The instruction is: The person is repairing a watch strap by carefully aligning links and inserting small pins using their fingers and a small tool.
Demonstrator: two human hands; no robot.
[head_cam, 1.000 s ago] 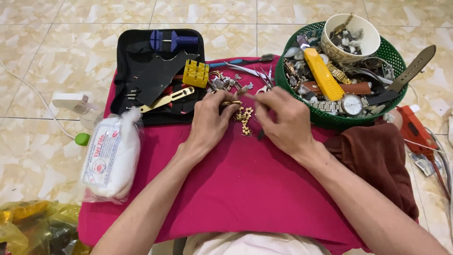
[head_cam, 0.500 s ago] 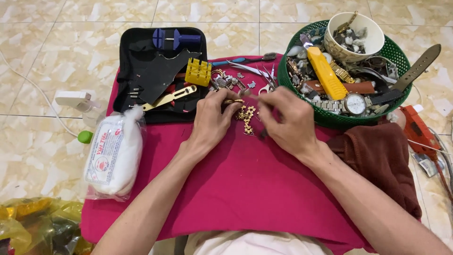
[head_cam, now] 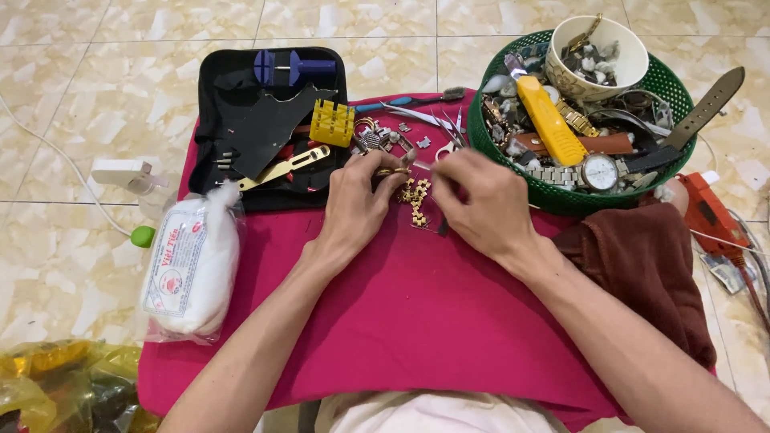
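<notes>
a clear plastic bag of white cotton wool (head_cam: 191,269) lies at the left edge of the magenta cloth-covered worktop (head_cam: 417,321). the left hand (head_cam: 357,204) pinches the top of a gold metal link watch bracelet (head_cam: 415,200), which hangs toward the person between both hands, equally near each. the right hand (head_cam: 481,204) is curled beside it; its fingertips hide what it grips. a green plastic basket (head_cam: 674,84) sits at the right.

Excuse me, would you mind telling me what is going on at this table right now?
A person's left hand and right hand pinch a gold metal link watch bracelet between them over a magenta cloth. A black tool case lies beyond the left hand, and a green plastic basket of watches sits beyond the right.
</notes>
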